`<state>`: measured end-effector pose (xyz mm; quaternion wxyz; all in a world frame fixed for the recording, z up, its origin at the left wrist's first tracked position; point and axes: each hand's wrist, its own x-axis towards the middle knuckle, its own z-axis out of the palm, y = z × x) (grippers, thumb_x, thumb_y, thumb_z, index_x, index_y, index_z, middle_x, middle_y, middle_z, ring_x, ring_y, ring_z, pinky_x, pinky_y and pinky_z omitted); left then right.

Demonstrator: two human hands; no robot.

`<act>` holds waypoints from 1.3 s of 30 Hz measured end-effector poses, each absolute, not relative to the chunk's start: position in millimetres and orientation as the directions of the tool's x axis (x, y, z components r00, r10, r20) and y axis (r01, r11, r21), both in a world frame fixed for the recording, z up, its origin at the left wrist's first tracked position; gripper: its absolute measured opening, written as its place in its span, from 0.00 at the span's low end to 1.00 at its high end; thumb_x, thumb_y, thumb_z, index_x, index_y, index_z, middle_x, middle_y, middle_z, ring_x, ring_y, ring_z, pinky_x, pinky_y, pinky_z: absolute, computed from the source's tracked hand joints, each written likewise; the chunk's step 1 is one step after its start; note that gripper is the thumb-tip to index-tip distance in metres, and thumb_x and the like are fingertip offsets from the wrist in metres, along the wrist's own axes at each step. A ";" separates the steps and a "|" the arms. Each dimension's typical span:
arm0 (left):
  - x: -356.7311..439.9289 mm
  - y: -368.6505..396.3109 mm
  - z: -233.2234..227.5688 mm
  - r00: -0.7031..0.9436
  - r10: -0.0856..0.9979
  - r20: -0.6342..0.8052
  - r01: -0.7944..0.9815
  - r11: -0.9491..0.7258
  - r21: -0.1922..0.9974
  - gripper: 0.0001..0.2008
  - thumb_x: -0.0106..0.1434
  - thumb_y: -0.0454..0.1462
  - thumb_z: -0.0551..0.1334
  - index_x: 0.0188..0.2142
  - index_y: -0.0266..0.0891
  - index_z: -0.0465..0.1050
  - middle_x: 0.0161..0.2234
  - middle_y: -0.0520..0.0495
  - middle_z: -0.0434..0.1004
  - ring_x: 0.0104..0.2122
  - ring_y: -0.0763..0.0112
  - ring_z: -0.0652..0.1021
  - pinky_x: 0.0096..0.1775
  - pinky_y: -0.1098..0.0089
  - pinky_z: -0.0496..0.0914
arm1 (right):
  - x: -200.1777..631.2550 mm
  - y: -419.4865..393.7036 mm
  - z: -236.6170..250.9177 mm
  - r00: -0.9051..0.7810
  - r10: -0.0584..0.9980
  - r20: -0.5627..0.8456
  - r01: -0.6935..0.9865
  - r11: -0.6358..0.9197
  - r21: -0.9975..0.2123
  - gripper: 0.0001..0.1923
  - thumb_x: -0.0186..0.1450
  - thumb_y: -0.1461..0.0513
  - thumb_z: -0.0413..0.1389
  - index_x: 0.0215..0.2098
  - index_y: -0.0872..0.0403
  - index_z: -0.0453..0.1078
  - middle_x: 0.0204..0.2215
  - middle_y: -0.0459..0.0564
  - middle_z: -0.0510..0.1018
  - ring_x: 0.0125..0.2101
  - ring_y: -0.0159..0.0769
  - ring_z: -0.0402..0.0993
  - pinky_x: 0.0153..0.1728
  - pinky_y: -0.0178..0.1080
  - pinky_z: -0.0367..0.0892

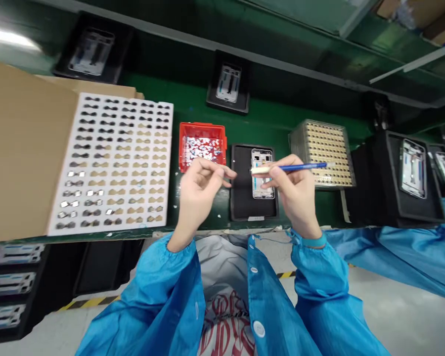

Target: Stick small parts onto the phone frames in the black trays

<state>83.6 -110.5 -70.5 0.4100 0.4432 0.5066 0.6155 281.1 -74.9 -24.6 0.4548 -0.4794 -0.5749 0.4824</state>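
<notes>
Slim blue-and-cream pen-shaped tool (303,167) above a silver rectangular phone frame (265,192) in a black tray (242,190).
The right hand (293,187) pinches it; the left hand (203,185) curls almost to a pinch, whether around anything I can't tell.

The pen (304,166) is blue and creamy white. The phone frame (264,190) is silvery with black and light blue parts, and its tray (241,200) is black. The surface (276,129) is green. The red box (203,130) has white bits (200,149) in it. The white foam sheet (169,157) has rows of tan and dark grey shapes (117,192). The yellowish block (330,153) has rows of dark dots. The coat (152,301) is bright blue with white buttons (258,329), and the floor tape (91,302) has yellow and black stripes.
</notes>
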 end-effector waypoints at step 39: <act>62.3 -67.4 -106.8 -0.259 0.876 0.407 0.802 -0.040 0.596 0.16 0.74 0.30 0.54 0.50 0.40 0.80 0.46 0.42 0.83 0.50 0.55 0.80 0.56 0.57 0.73 | 307.9 9.5 -49.3 -0.258 0.943 -0.209 0.956 0.280 0.085 0.23 0.81 0.57 0.48 0.67 0.62 0.69 0.43 0.67 0.86 0.42 0.58 0.84 0.37 0.44 0.67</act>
